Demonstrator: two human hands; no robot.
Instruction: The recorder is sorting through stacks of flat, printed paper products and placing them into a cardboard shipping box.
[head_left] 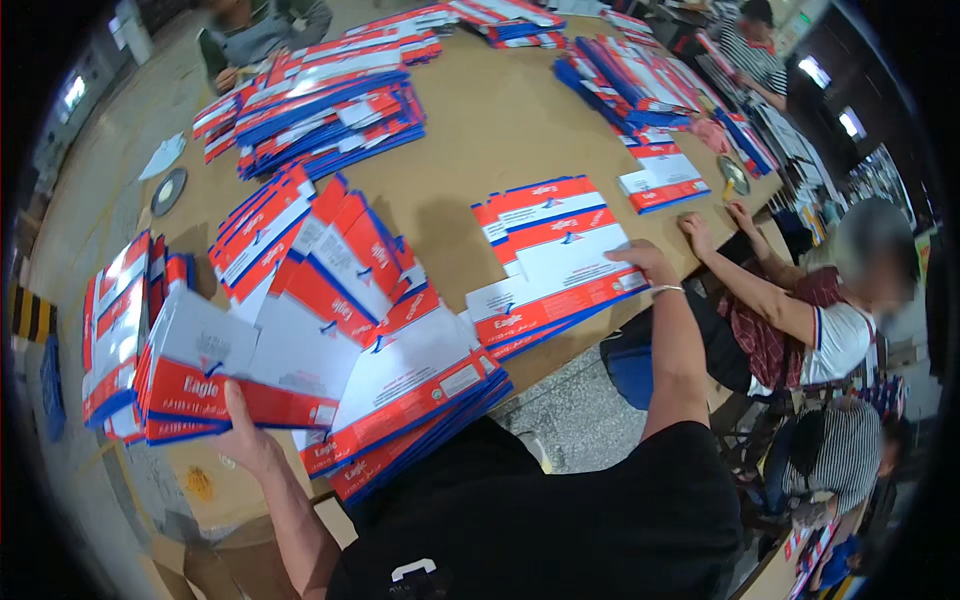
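Observation:
Flattened red, white and blue cartons lie fanned across the table in front of me. My left hand (248, 438) grips the lower edge of a fanned bundle of flat cartons (215, 340) at the left, thumb on top and fingers hidden beneath. Ahead of my body, more flat cartons (400, 385) overlap in a loose pile reaching the table's near edge. To the right, my right hand (652, 264) is closed at the right edge of a smaller stack of flat cartons (565, 255); its fingertips lie on the top carton's white panel, and the rest is partly hidden.
The brown table (490, 110) bears tall carton stacks (330, 110) at far left and more carton stacks (640, 85) at far right. A seated co-worker (820, 320) rests hands on the right edge. Other people sit beyond. A round dish (169, 191) lies at the left edge.

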